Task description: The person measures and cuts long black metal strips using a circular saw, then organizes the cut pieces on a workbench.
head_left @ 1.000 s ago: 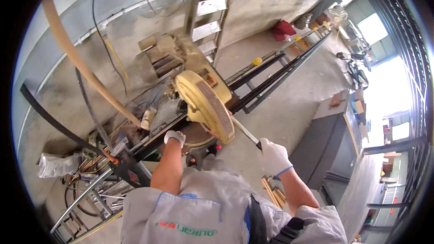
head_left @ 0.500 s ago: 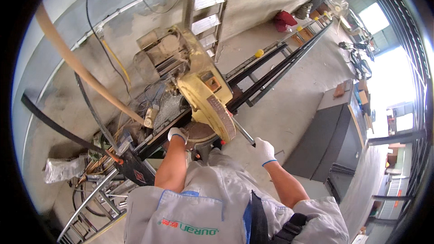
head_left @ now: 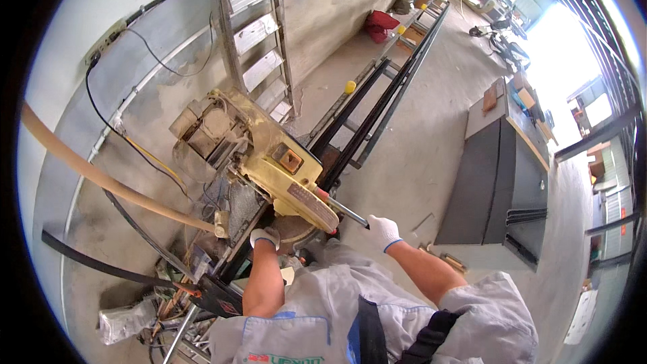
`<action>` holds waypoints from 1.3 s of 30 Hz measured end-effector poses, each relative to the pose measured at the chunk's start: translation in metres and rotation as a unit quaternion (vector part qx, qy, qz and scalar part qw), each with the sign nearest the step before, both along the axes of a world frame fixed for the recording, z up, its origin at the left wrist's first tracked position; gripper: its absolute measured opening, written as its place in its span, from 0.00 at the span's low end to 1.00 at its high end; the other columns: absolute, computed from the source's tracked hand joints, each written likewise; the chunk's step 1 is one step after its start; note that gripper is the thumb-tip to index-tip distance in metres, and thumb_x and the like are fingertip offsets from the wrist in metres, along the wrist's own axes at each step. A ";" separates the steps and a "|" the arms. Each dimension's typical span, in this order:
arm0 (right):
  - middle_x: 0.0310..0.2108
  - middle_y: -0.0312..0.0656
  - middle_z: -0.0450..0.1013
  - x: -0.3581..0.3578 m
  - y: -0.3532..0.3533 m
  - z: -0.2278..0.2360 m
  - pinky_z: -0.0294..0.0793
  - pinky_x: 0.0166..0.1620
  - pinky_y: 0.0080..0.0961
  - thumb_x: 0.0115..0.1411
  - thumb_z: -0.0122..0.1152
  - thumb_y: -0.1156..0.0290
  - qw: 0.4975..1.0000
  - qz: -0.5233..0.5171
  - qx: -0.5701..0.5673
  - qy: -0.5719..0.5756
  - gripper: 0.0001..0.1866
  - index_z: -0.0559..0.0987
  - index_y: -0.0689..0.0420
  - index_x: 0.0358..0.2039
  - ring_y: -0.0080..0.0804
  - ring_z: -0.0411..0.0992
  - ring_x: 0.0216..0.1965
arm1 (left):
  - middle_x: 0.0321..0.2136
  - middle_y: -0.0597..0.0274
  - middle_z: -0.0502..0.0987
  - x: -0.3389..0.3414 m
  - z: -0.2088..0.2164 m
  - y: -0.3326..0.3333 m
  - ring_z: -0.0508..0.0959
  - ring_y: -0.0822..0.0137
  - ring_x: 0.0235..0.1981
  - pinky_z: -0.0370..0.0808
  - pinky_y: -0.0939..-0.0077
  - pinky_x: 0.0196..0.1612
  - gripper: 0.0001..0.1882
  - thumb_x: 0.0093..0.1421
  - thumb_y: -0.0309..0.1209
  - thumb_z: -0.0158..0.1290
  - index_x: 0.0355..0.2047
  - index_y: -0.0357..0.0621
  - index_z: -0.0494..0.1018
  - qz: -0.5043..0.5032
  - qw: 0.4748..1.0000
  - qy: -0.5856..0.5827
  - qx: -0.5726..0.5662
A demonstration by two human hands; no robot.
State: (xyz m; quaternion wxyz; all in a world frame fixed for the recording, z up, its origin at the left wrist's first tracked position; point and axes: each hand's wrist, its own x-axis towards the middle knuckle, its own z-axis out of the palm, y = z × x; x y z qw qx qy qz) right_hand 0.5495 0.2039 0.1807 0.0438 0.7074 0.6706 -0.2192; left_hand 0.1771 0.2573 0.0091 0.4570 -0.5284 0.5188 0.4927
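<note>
A yellow cut-off saw (head_left: 273,172) with a motor at its back stands in front of me, its rounded blade guard (head_left: 310,207) low over a round base. My right hand (head_left: 383,232), in a white glove, is wrapped round the end of the saw's metal lever handle (head_left: 347,211). My left hand (head_left: 265,237), gloved too, is on the near left side of the base, its fingers curled down at a long black metal profile (head_left: 236,256). The guard hides the blade and the cutting spot, and part of the left fingers cannot be seen.
Beyond the saw a long roller stand (head_left: 377,104) with yellow knobs runs away to the upper right. An aluminium ladder (head_left: 259,47) leans against the wall. A tan hose (head_left: 101,172) crosses at left above piled offcuts. Dark grey cabinets (head_left: 488,175) stand at right.
My view has shifted, so the saw and the roller stand appear further left and more of the ladder shows. Both hands keep their places, the right one still on the lever handle.
</note>
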 end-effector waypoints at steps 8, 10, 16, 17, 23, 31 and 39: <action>0.28 0.54 0.78 -0.002 -0.008 -0.006 0.76 0.37 0.51 0.60 0.58 0.53 1.000 0.007 0.017 0.023 0.17 0.78 0.57 0.33 0.57 0.78 0.33 | 0.57 0.64 0.74 0.003 0.008 -0.001 0.74 0.69 0.55 0.75 0.71 0.53 0.20 0.71 0.41 0.40 0.57 0.49 0.71 -0.238 0.967 0.041 0.087; 0.28 0.55 0.79 0.003 -0.004 0.037 0.77 0.38 0.50 0.60 0.58 0.53 0.999 0.027 0.001 0.019 0.19 0.78 0.59 0.34 0.56 0.79 0.33 | 0.56 0.65 0.75 0.008 0.008 0.005 0.75 0.69 0.53 0.76 0.71 0.53 0.19 0.71 0.40 0.38 0.55 0.49 0.72 -0.158 0.983 0.036 0.081; 0.30 0.40 0.76 -0.033 0.013 0.212 0.78 0.29 0.37 0.57 0.62 0.64 0.938 0.151 0.313 -0.007 0.07 0.78 0.53 0.31 0.40 0.79 0.29 | 0.41 0.65 0.78 -0.001 -0.031 -0.011 0.77 0.66 0.42 0.75 0.67 0.49 0.16 0.69 0.37 0.36 0.42 0.49 0.74 -0.170 0.970 0.090 0.151; 0.28 0.38 0.74 -0.049 0.026 0.238 0.78 0.28 0.33 0.52 0.63 0.65 0.903 0.213 0.373 -0.007 0.06 0.78 0.52 0.28 0.36 0.77 0.27 | 0.36 0.65 0.78 -0.020 -0.047 -0.020 0.77 0.67 0.36 0.76 0.68 0.46 0.14 0.68 0.36 0.37 0.39 0.49 0.73 -0.183 0.959 0.101 0.191; 0.35 0.47 0.73 -0.074 0.084 0.281 0.75 0.29 0.42 0.46 0.68 0.65 0.870 0.225 0.421 0.125 0.21 0.77 0.57 0.42 0.43 0.78 0.29 | 0.20 0.69 0.74 0.093 0.009 -0.094 0.73 0.69 0.20 0.73 0.67 0.27 0.13 0.64 0.41 0.45 0.25 0.52 0.69 -0.305 0.918 0.057 0.247; 0.36 0.50 0.80 0.107 -0.035 0.073 0.78 0.42 0.45 0.43 0.72 0.58 0.978 0.158 0.006 0.137 0.24 0.80 0.55 0.40 0.51 0.80 0.41 | 0.21 0.64 0.70 0.260 0.090 -0.106 0.72 0.68 0.21 0.71 0.70 0.25 0.14 0.67 0.39 0.46 0.29 0.43 0.72 -0.594 0.714 0.015 0.370; 0.35 0.60 0.79 0.356 -0.154 -0.004 0.78 0.46 0.39 0.44 0.69 0.56 0.804 -0.510 0.085 0.293 0.29 0.78 0.69 0.39 0.49 0.80 0.40 | 0.25 0.62 0.73 0.445 0.121 -0.097 0.74 0.63 0.23 0.75 0.67 0.28 0.07 0.65 0.35 0.52 0.36 0.45 0.72 -0.730 0.584 0.011 0.356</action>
